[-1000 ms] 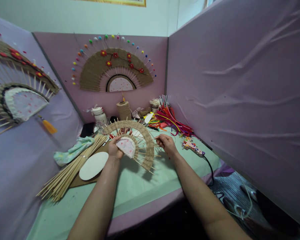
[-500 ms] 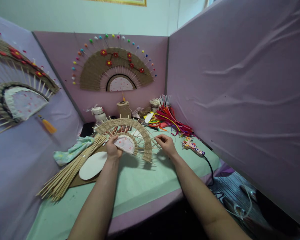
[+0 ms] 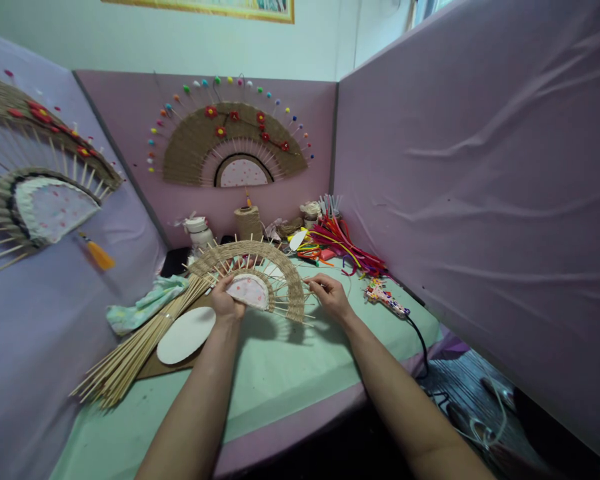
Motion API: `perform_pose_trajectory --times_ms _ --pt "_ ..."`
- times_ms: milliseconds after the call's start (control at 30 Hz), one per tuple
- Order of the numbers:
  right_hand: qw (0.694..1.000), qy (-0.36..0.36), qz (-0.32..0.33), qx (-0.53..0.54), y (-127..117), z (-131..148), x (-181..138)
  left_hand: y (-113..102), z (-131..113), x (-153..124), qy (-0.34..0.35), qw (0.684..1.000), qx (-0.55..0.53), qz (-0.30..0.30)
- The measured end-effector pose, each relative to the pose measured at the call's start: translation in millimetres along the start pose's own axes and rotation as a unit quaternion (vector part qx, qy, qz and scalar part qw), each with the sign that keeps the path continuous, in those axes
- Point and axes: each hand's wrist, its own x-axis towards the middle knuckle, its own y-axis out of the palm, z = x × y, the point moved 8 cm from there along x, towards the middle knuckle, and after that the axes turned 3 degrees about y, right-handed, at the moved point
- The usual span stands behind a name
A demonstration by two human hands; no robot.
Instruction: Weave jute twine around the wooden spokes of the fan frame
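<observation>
A half-round fan frame (image 3: 294,283) of thin sticks, woven with tan twine, is held tilted above the table. Its small inner half-circle (image 3: 250,291) is covered in white cloth with pinkish spots. My left hand (image 3: 226,300) is wrapped round the left side of that inner part, thumb in front and fingers behind. Beside the fan's right edge, my right hand (image 3: 330,293) is closed in a pinch on a strand of twine (image 3: 307,285) by the stick ends. A loose loop of twine shows behind this hand.
A bundle of sticks (image 3: 130,353) and a white oval card (image 3: 187,335) lie left on the green-covered table (image 3: 280,380). A twine spool (image 3: 249,223), a white bottle (image 3: 199,230) and pipe cleaners (image 3: 347,243) stand behind. Right lies a glue gun (image 3: 386,298) with its cord. Finished fans (image 3: 180,150) hang on the panels.
My right hand has shifted slightly left and down, closer to the fan's edge. The fan's tilt has changed a little in my left hand. The view has tipped slightly upward.
</observation>
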Motion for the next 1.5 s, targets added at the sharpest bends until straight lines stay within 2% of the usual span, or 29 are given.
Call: perform_pose_trajectory --times_ms 200,467,600,733,800,900,967,1200,1500 --pt "0.996 0.065 0.003 0.060 2.3 -12.7 2.2 -8.5 6.7 2.2 -0.022 0.999 -0.003 -0.025" --pt "0.985 0.131 0.008 0.108 8.1 -24.3 1.1 -14.4 11.6 3.3 -0.019 0.999 -0.008 -0.044" --pt "0.973 0.169 -0.015 0.159 3.4 -35.4 2.4 -6.7 21.5 -1.3 -0.091 0.995 -0.021 -0.033" --pt "0.963 0.188 -0.036 0.189 -0.1 -42.7 3.6 2.0 41.1 -17.5 -0.152 0.988 -0.008 -0.031" --pt "0.965 0.187 -0.027 0.184 1.6 -43.5 3.7 9.5 56.2 -29.8 -0.180 0.984 0.007 -0.007" --pt "0.965 0.183 -0.017 0.186 3.7 -43.2 3.4 22.7 82.1 -50.7 -0.258 0.963 0.039 0.069" --pt "0.961 0.188 -0.026 0.200 2.5 -43.3 3.1 25.9 88.2 -57.6 -0.277 0.955 0.044 0.098" --pt "0.945 0.189 -0.026 0.266 4.4 -32.9 4.0 32.0 68.1 -52.6 -0.237 0.961 0.016 0.143" --pt "0.965 0.171 0.000 0.200 7.9 -31.6 2.6 38.5 62.5 -53.2 -0.217 0.964 0.020 0.151"
